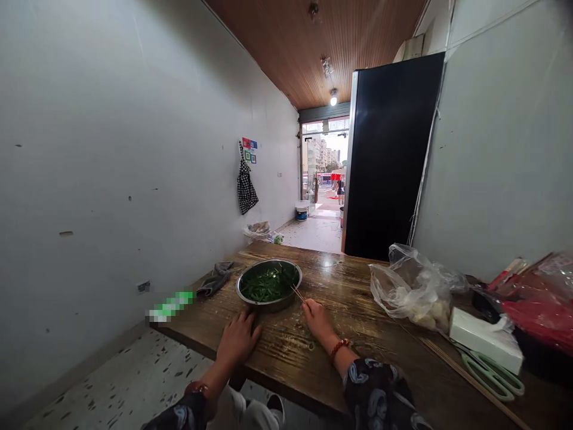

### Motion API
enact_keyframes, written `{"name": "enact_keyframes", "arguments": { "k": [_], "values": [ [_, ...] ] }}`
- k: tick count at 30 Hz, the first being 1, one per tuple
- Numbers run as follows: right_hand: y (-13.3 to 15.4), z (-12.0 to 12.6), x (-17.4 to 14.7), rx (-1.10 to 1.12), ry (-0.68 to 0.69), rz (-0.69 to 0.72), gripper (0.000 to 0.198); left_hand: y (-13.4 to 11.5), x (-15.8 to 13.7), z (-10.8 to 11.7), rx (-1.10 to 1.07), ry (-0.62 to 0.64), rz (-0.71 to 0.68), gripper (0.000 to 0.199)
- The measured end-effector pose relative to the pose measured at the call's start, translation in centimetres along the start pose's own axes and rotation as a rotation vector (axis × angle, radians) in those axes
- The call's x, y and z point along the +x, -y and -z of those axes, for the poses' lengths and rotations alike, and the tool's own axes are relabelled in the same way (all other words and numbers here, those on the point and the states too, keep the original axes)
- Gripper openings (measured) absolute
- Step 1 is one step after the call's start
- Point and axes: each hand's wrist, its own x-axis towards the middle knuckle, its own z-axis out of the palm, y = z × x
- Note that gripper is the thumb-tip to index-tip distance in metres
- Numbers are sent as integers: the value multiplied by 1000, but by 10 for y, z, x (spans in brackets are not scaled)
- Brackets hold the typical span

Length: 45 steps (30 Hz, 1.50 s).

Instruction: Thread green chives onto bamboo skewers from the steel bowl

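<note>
A round metal bowl (268,306) on the wooden table holds cut green leafy vegetables (266,285) that look like chives. My right hand (319,319) is closed in a pinch around the ends of thin wooden skewers (298,292), which reach over the bowl's right rim into the greens. Their far ends are hidden among the leaves. Close to the bowl's near left side, my left hand (239,335) rests on the tabletop with its fingers stretched out and nothing in them. Whether its fingertips touch the bowl I cannot tell.
A dark cloth (217,278) lies left of the bowl. To the right are a clear plastic bag (414,292) with pale contents, a white box (487,339), green-handled scissors (487,373), long thin sticks (463,373) and red plastic packaging (537,310). A wall runs along the left.
</note>
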Motion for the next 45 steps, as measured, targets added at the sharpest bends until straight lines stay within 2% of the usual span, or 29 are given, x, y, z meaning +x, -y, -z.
{"name": "enact_keyframes", "arguments": {
  "k": [7,16,21,25,30,32,35,37,39,42,45],
  "values": [
    [-6,3,2,130,-41,26,33,-1,1,-7,32,-38,-27,51],
    [2,15,-2,257,-107,80,35,-5,1,-6,72,-48,-22,49],
    [7,14,-1,269,-139,111,35,1,2,-8,-55,-47,11,52],
    [12,12,-2,262,-159,119,34,2,2,-9,-148,-101,40,55],
    [13,9,-1,271,-163,103,33,8,3,-21,-243,-144,90,46],
    [12,8,-1,279,-178,95,34,16,5,-25,-348,-198,121,41],
    [13,8,-1,289,-199,88,34,22,15,-16,-543,-405,247,39],
    [15,9,-1,291,-209,85,34,14,27,2,-602,-573,283,42],
    [17,12,-1,294,-218,79,35,-4,44,25,-614,-683,199,41],
    [22,16,-2,311,-234,49,34,-45,77,56,-658,-697,12,41],
    [26,18,-2,335,-251,4,33,-84,111,70,-715,-659,-136,46]
  ]
}}
